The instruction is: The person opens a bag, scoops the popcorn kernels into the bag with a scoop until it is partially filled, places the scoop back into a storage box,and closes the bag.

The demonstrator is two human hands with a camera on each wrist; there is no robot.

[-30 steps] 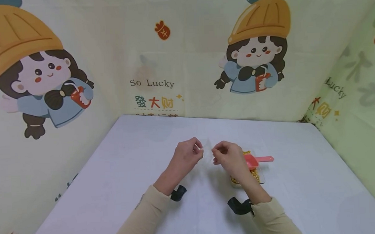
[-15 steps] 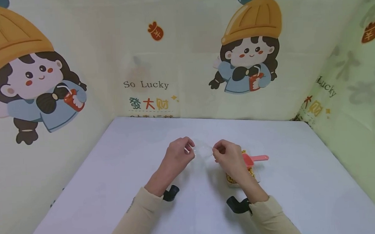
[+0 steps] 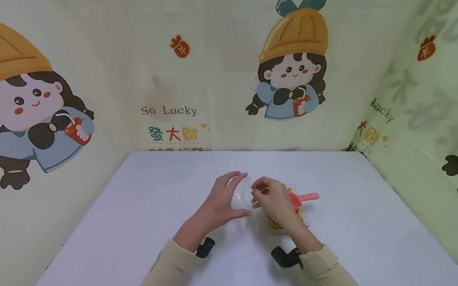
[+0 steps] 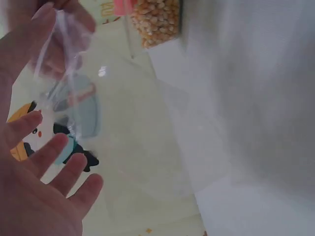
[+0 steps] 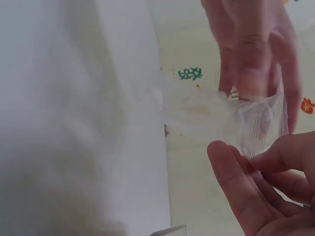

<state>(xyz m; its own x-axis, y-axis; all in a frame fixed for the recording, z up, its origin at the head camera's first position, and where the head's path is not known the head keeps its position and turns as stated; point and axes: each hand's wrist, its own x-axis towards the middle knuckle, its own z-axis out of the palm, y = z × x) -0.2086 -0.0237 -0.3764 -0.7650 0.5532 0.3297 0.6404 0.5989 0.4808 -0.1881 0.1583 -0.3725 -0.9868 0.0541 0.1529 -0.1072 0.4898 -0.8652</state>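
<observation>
A clear plastic zip bag (image 3: 240,198) is held up above the table between my two hands. My right hand (image 3: 272,199) pinches the bag's mouth edge between thumb and fingers; the ridged strip of the bag (image 5: 268,115) shows there in the right wrist view. My left hand (image 3: 217,202) has its fingers and thumb spread wide beside the bag's mouth. In the left wrist view, the bag (image 4: 142,113) hangs see-through past the spread fingers.
Behind my right wrist stands a clear container of yellow corn kernels (image 3: 276,222), with a pink scoop (image 3: 308,196) lying on top. Black wrist mounts (image 3: 286,257) stick out below both hands. A patterned cloth (image 3: 227,84) backs the white table (image 3: 159,204).
My left hand goes from pinching the bag's edge to spread fingers, after first drawing left. My right hand keeps its pinch. The head view has shifted, moving the scene leftward.
</observation>
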